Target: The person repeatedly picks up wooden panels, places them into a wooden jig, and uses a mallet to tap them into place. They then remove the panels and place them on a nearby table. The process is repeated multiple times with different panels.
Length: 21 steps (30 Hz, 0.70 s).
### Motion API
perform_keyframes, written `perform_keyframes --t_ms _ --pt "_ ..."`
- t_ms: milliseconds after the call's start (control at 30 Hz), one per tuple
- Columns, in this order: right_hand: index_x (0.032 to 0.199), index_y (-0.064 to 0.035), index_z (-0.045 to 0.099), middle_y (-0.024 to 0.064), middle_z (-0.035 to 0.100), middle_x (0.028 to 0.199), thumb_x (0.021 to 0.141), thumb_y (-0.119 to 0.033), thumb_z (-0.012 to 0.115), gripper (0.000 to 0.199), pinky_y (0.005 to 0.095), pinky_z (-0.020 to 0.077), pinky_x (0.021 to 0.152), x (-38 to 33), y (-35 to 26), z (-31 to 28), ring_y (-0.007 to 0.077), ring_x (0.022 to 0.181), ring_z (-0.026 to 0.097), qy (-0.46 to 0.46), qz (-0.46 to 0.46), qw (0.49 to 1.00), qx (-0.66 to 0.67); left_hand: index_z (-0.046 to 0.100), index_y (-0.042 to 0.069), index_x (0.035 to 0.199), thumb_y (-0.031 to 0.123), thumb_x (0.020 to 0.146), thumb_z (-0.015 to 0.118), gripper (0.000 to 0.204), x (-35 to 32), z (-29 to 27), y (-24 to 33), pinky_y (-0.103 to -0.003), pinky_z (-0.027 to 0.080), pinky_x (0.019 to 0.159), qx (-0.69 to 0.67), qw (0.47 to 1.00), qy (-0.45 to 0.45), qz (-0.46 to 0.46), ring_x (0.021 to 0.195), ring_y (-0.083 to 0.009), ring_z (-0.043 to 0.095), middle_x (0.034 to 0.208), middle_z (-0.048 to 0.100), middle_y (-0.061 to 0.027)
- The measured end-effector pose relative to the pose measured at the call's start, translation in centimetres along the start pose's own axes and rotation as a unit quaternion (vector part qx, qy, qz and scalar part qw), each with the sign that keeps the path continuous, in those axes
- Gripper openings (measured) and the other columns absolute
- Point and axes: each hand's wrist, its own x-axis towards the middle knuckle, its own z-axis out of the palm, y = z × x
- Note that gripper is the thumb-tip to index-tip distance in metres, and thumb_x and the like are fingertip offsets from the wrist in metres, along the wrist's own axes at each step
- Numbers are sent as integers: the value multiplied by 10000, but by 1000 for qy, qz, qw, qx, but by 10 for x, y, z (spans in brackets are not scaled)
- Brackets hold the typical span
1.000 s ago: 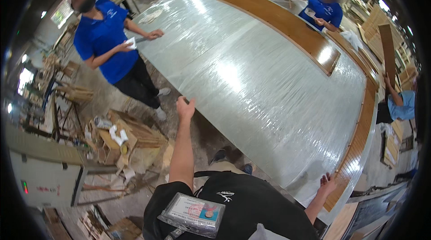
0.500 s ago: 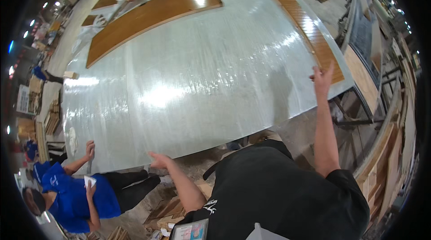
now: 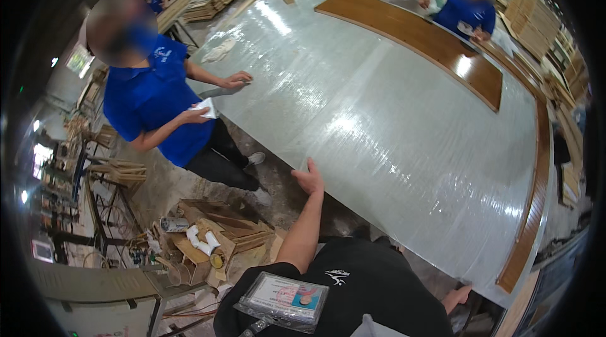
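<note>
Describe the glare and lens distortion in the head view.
Head view: bright glare streaks across the glossy sheet; fisheye bends its straight edges and the wood panel; a black rim rings the picture; left hand is sharp.

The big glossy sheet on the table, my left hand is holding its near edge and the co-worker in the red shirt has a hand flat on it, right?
Not quite: the co-worker's shirt is blue, not red. The head view shows your left hand at the glossy sheet's near edge and the co-worker's hand on it.

— Any labels or screens in view?
— 1 clear plastic badge pouch holding a white card (image 3: 284, 300) lies on the wearer's chest; 1 small lit screen (image 3: 43, 251) glows far left.
</note>
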Motion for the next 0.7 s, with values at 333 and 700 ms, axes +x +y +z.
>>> perform_keyframes --t_ms 333,700 --pt "1370 35 551 257 590 1315 967 -464 630 646 510 445 1052 84 -89 61 407 1184 577 95 -583 764 -259 277 -183 1437 528 931 671 958 -13 16 -8 -509 461 1032 -8 1000 4 14 1239 -498 558 1301 541 -403" --pt "1422 -81 535 220 500 1437 948 -356 617 554 553 337 1120 -127 -30 6 380 1347 464 -10 -598 775 -203 482 -205 1184 524 907 704 811 -3 -4 6 -509 524 918 -45 998 20 44 1052 -489 641 1187 589 -415"
